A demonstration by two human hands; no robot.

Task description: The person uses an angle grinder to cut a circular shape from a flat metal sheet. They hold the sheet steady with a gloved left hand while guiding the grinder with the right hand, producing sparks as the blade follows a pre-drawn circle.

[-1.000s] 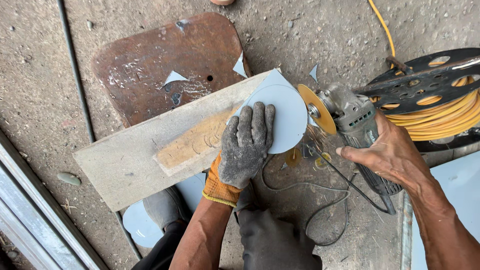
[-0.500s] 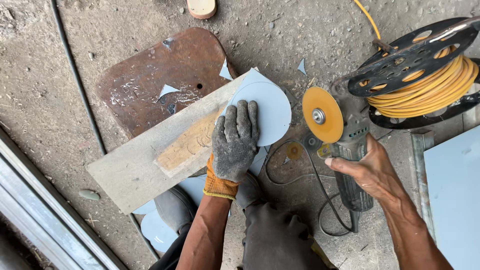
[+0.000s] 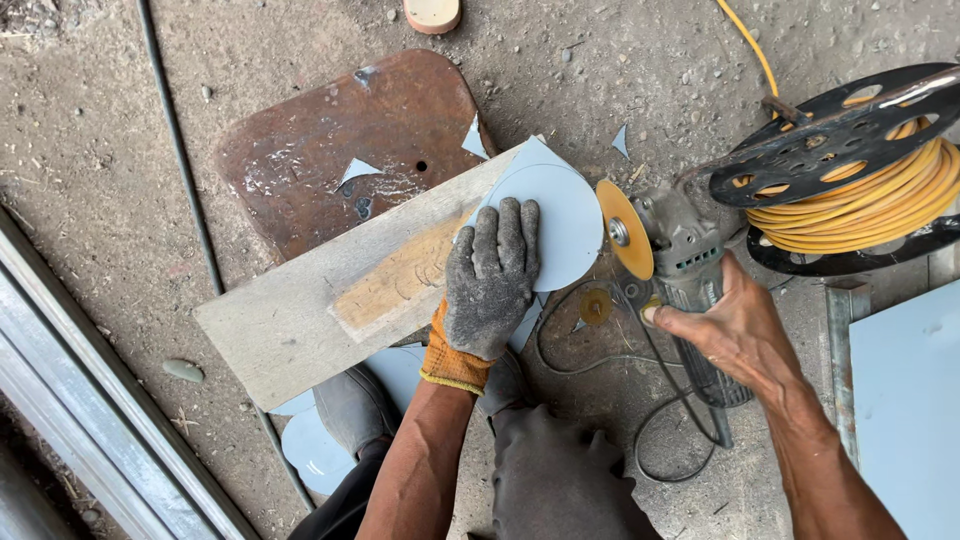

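On gritty ground, pale disc (image 3: 560,215) under gloved left hand (image 3: 490,280), grinder (image 3: 680,260) in right hand (image 3: 735,330).

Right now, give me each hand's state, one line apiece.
Left hand: gloved, open, pressed flat on the pale blue disc over the wooden plank.
Right hand: bare, closed around the angle grinder.

Left hand (image 3: 492,285) — grey knit glove, orange cuff; right hand (image 3: 735,330) bare — trousers apparently grey.
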